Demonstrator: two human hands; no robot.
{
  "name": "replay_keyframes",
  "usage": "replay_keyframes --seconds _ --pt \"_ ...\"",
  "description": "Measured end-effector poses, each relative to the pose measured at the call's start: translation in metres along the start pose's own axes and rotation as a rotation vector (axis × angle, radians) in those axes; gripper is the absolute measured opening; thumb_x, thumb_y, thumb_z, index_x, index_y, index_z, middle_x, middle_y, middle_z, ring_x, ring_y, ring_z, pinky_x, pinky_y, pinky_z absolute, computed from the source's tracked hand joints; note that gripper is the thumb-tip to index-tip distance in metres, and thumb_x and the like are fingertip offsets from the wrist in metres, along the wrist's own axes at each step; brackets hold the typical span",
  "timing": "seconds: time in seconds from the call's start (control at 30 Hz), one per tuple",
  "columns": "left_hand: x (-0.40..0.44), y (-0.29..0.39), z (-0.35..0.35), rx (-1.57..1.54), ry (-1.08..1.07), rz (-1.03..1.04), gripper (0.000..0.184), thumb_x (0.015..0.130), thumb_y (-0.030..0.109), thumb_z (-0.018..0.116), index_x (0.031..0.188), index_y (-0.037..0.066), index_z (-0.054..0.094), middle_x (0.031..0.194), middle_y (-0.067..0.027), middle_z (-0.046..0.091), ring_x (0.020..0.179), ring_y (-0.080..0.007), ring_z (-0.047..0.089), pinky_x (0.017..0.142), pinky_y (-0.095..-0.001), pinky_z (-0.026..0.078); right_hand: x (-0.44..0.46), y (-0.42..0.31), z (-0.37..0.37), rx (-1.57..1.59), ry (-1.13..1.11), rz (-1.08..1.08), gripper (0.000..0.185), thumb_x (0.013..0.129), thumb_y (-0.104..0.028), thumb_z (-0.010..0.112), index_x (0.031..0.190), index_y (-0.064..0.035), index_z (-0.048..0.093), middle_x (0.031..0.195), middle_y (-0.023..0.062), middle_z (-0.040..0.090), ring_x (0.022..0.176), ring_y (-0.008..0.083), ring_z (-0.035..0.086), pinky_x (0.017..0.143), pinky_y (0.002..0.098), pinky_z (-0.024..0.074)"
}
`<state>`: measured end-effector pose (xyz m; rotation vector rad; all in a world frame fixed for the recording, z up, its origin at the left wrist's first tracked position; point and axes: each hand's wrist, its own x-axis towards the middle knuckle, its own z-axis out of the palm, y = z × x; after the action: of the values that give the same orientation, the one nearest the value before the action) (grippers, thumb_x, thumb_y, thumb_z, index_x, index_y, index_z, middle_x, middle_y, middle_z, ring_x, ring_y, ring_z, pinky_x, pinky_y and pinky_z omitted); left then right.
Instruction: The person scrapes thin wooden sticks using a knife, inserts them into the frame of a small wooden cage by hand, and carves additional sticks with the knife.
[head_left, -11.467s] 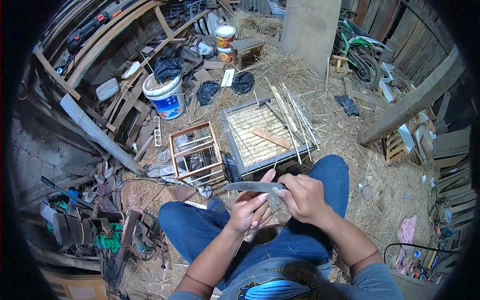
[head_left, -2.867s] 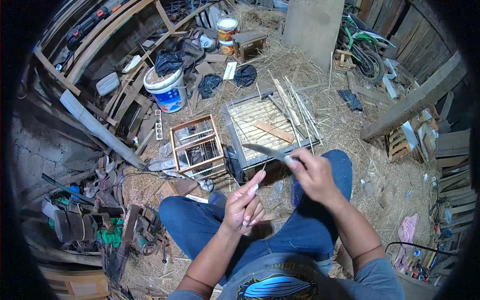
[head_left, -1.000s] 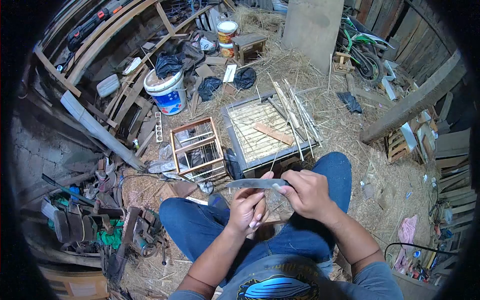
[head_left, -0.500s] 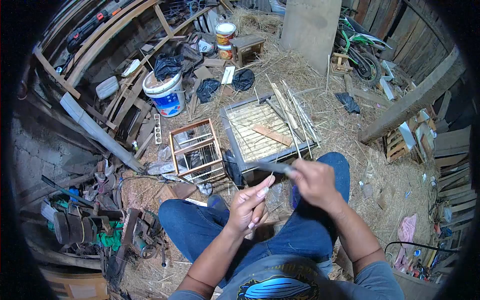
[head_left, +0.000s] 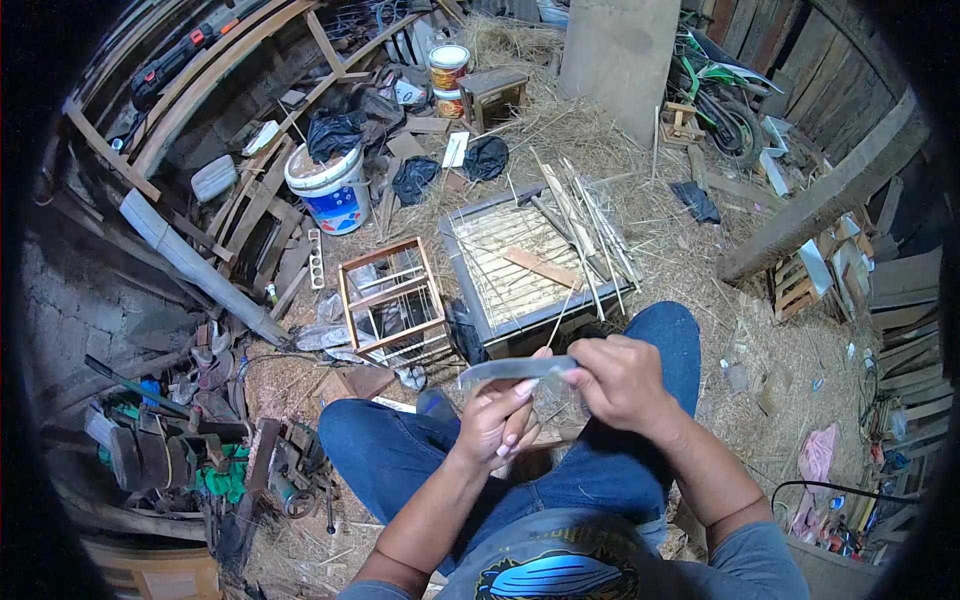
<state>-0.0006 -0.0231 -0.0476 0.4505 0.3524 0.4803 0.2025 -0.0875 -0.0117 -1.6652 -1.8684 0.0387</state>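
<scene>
My right hand (head_left: 622,382) is wrapped round the handle of a knife. The broad grey knife blade (head_left: 505,371) points left and lies across the fingertips of my left hand (head_left: 492,425). A thin bamboo strip (head_left: 561,322) is pinched in my left hand, its far end rising beyond the blade. Where blade and strip meet is partly hidden by fingers. In front of my knees stands a low slatted table (head_left: 480,305), with a bundle of sticks (head_left: 585,225) and a flat brown wood piece (head_left: 542,268) on top.
A wooden-framed cage (head_left: 393,298) stands left of the low table. Behind it are a white bucket (head_left: 330,190), stacked paint pails (head_left: 450,80) and a small stool (head_left: 495,85). A slanting post (head_left: 830,195) and a motorbike (head_left: 725,110) are at the right. Straw covers the floor.
My right hand has drawn the knife down and toward me, so the blade now covers my left fingertips. More of the bamboo strip shows beyond the blade. The left hand has hardly moved.
</scene>
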Motion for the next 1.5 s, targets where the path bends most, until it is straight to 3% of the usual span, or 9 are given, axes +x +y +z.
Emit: replay_keyframes --seconds 0.13,0.4,0.6,0.83,1.0,1.17,1.33,1.4,1.5 --pt "-0.003 0.000 -0.002 -0.051 -0.083 -0.033 0.047 0.106 0.010 0.039 0.151 -0.001 0.034 0.045 0.0011 0.038 0.031 -0.0075 0.032 0.035 -0.0235 0.034 0.005 0.022 -0.011 -0.024 0.037 0.214 0.022 0.090 -0.030 0.066 0.086 -0.0086 0.063 0.068 0.0118 0.061 0.062 0.0318 0.062 0.054 0.0429 0.0457" --pt "-0.001 -0.004 0.004 -0.447 -0.138 -0.094 0.050 0.106 0.009 0.036 0.155 0.004 0.027 0.046 -0.0006 0.040 0.031 -0.0086 0.033 0.035 -0.0248 0.034 -0.001 -0.006 0.003 0.088 0.013 0.014 0.023 0.091 -0.034 0.065 0.086 -0.0128 0.060 0.066 0.0082 0.060 0.060 0.0288 0.062 0.052 0.0420 0.0460" --pt "-0.002 -0.004 -0.006 -0.362 -0.202 -0.079 0.048 0.106 0.009 0.037 0.153 0.004 0.031 0.045 -0.0005 0.039 0.031 -0.0085 0.033 0.035 -0.0246 0.033 0.007 0.023 -0.010 -0.030 0.060 0.205 0.024 0.094 -0.035 0.063 0.083 -0.0136 0.062 0.064 0.0080 0.060 0.057 0.0280 0.063 0.049 0.0420 0.0457" --pt "-0.003 -0.004 -0.006 -0.193 -0.124 -0.042 0.048 0.106 0.009 0.037 0.154 0.005 0.031 0.045 0.0004 0.040 0.031 -0.0079 0.034 0.035 -0.0233 0.032 0.006 0.001 -0.005 0.080 0.015 0.031 0.024 0.095 -0.036 0.062 0.085 -0.0144 0.061 0.065 0.0074 0.060 0.058 0.0285 0.062 0.049 0.0417 0.0453" --pt "0.000 0.000 -0.011 -0.062 -0.126 0.007 0.046 0.107 0.011 0.036 0.153 0.005 0.033 0.044 0.0008 0.038 0.032 -0.0074 0.033 0.036 -0.0233 0.032 0.012 0.012 -0.011 0.070 -0.004 0.265 0.020 0.094 -0.027 0.062 0.088 -0.0083 0.065 0.066 0.0119 0.060 0.063 0.0330 0.064 0.054 0.0440 0.0459" --pt "-0.001 -0.002 -0.007 0.011 -0.084 -0.022 0.050 0.106 0.012 0.041 0.154 0.006 0.031 0.044 0.0023 0.038 0.032 -0.0062 0.032 0.036 -0.0228 0.030 0.006 -0.007 0.001 0.061 0.045 0.031 0.027 0.095 -0.038 0.060 0.083 -0.0140 0.060 0.061 0.0067 0.058 0.055 0.0271 0.062 0.047 0.0419 0.0453" --pt "0.001 -0.002 -0.013 0.034 -0.153 0.009 0.050 0.105 0.011 0.040 0.155 0.006 0.031 0.043 0.0021 0.037 0.032 -0.0061 0.032 0.035 -0.0231 0.030 0.013 0.024 -0.007 -0.005 0.076 0.259 0.025 0.095 -0.036 0.060 0.087 -0.0125 0.064 0.067 0.0074 0.064 0.059 0.0318 0.064 0.050 0.0440 0.0465" --pt "-0.001 -0.004 -0.014 0.042 -0.152 0.016 0.049 0.106 0.011 0.039 0.154 0.006 0.032 0.044 0.0020 0.037 0.032 -0.0063 0.032 0.035 -0.0230 0.031 0.013 0.022 -0.016 -0.008 0.025 0.281 0.027 0.097 -0.036 0.061 0.092 -0.0100 0.066 0.070 0.0097 0.065 0.060 0.0307 0.065 0.053 0.0414 0.0483" --pt "0.000 -0.005 -0.007 -0.039 -0.122 0.005 0.048 0.106 0.011 0.038 0.153 0.006 0.034 0.044 0.0019 0.037 0.032 -0.0064 0.032 0.036 -0.0227 0.031 0.010 0.011 0.004 0.622 0.131 0.376 0.028 0.096 -0.029 0.067 0.101 -0.0018 0.067 0.078 0.0059 0.068 0.074 0.0126 0.065 0.066 0.0305 0.0495"
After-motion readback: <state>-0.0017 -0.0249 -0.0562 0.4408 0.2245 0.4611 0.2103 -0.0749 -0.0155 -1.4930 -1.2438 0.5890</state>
